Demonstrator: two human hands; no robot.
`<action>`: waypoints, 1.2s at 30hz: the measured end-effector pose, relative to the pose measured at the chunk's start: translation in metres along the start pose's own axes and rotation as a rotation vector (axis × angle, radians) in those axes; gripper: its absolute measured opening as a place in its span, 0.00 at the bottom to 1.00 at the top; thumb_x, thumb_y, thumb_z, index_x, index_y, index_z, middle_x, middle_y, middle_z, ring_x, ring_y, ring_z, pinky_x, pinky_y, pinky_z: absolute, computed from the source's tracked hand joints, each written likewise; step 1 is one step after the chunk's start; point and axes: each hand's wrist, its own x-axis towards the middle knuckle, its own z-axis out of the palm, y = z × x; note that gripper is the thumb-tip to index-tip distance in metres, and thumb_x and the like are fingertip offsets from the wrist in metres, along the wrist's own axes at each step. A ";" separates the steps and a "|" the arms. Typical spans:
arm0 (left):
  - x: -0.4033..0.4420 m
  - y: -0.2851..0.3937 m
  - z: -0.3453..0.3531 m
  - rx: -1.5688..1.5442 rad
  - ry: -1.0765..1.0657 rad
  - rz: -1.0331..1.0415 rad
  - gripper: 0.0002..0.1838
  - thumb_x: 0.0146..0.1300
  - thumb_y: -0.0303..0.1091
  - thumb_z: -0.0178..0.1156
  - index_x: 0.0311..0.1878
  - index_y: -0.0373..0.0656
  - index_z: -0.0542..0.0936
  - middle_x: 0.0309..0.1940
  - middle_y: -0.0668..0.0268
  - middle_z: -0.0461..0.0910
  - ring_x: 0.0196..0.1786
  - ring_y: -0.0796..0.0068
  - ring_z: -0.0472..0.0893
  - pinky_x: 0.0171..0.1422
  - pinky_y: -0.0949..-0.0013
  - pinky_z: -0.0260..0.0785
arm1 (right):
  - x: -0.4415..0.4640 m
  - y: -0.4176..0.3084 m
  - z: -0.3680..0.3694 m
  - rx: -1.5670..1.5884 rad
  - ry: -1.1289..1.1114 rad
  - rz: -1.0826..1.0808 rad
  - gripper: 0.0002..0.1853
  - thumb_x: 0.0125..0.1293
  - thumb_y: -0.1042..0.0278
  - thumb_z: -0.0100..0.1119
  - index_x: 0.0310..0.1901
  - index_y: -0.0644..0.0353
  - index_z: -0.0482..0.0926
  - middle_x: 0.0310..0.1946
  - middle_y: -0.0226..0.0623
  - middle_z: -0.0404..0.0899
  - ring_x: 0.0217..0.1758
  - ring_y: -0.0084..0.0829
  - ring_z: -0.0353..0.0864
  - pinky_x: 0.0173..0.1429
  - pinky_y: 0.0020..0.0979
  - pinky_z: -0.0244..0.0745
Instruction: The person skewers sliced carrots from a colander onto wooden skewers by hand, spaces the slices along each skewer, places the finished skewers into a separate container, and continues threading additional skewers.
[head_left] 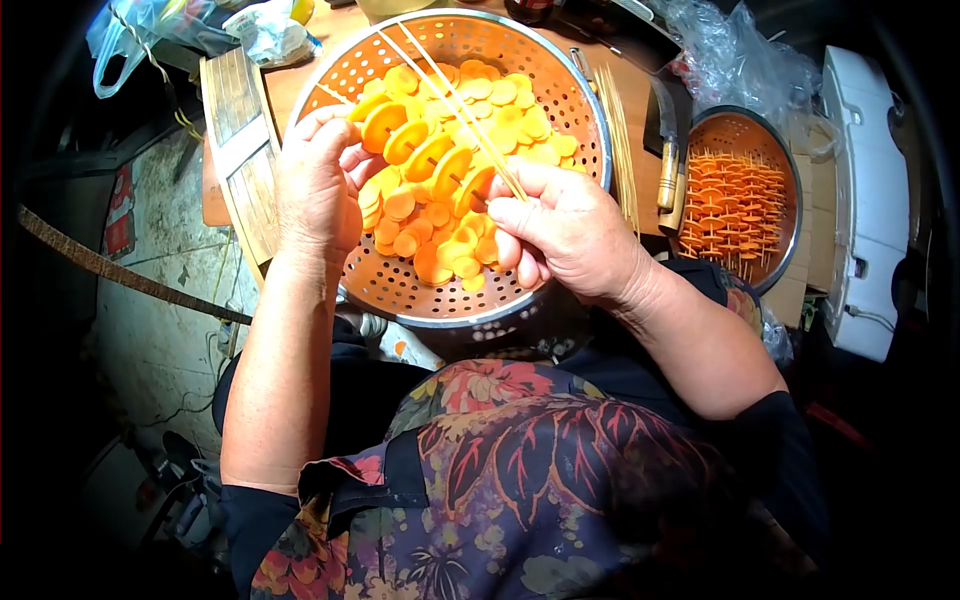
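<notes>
Between my hands runs a skewer threaded with several spaced orange carrot slices [405, 143], held above a metal colander [400, 290]. My left hand [318, 185] is closed at its far end, fingertips by the first slice; exactly what they pinch is partly hidden. My right hand [575, 228] is closed at the near end, beside the last slice. Two bare bamboo skewers [455, 100] also stick out of my right hand, pointing up and left across the colander. A heap of loose carrot slices [430, 235] lies inside it.
To the right, a second colander [795, 215] holds many filled carrot skewers [735, 210]. Bare skewers [618, 140] and knives [668, 170] lie between the colanders. A wooden slicer [240, 150] stands left, plastic bags [165, 30] behind it. A white case [858, 200] is far right.
</notes>
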 end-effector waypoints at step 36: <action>0.025 -0.016 -0.021 0.604 -0.047 -0.299 0.09 0.63 0.28 0.58 0.46 0.41 0.76 0.26 0.68 0.78 0.24 0.81 0.76 0.31 0.78 0.71 | -0.005 -0.003 -0.012 0.065 0.038 -0.064 0.11 0.68 0.66 0.49 0.43 0.67 0.73 0.21 0.32 0.76 0.17 0.17 0.73 0.21 0.17 0.69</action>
